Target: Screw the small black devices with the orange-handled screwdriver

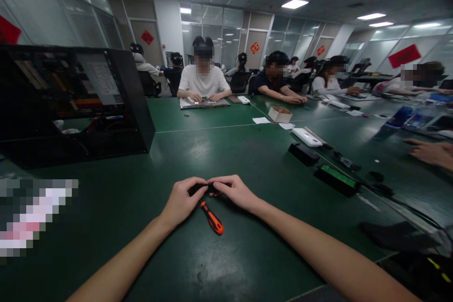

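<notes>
Over the green table my left hand (pixel 184 198) and my right hand (pixel 236 192) meet, fingertips almost touching. Between them is a small black part (pixel 212 188), pinched by the thumb and fingers of both hands. Its exact kind is hidden by the fingers. Just below my hands lies a screwdriver (pixel 213 219) with an orange and black handle. Its tip end points up towards my left thumb, and the shaft is mostly out of sight.
An opened black computer case (pixel 136 104) stands at the left. To the right lie a black casing (pixel 303 154), a green circuit board in a black housing (pixel 338 180), a white power strip (pixel 307 137) and cables. A small box (pixel 280 114) sits farther back. A co-worker's hand (pixel 430 152) rests at the right; others sit opposite.
</notes>
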